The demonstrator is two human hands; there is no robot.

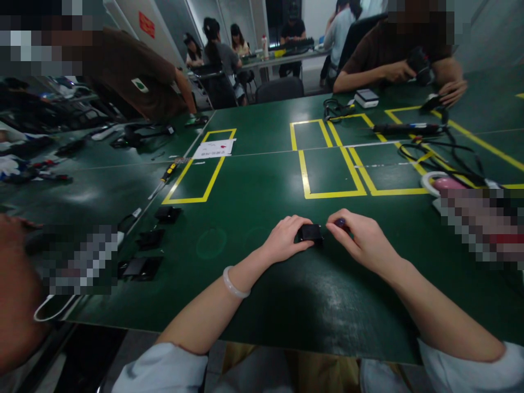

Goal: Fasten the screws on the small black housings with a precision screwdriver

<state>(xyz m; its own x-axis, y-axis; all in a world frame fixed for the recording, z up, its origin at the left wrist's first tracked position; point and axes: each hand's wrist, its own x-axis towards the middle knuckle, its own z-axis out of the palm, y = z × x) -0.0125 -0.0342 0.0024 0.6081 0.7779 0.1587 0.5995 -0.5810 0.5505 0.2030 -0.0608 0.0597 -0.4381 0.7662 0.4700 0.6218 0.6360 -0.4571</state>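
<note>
My left hand is closed around a small black box-shaped part, thumb on its near side and fingers on the far side. The part rests low at the green tabletop. Just to its right, apart from it, my right hand is closed in a pinch. A small dark purple, rounded piece pokes out between its fingers; the rest of that piece is hidden, so its kind is unclear. Left of my hands lie similar black parts: one at the back, one midway and one nearer.
Yellow tape marks rectangles on the green table. A yellow-and-black screwdriver and a paper sheet lie at left. Cables and a white-and-pink roll are at right. Opposite, a person's hand holds a power drill.
</note>
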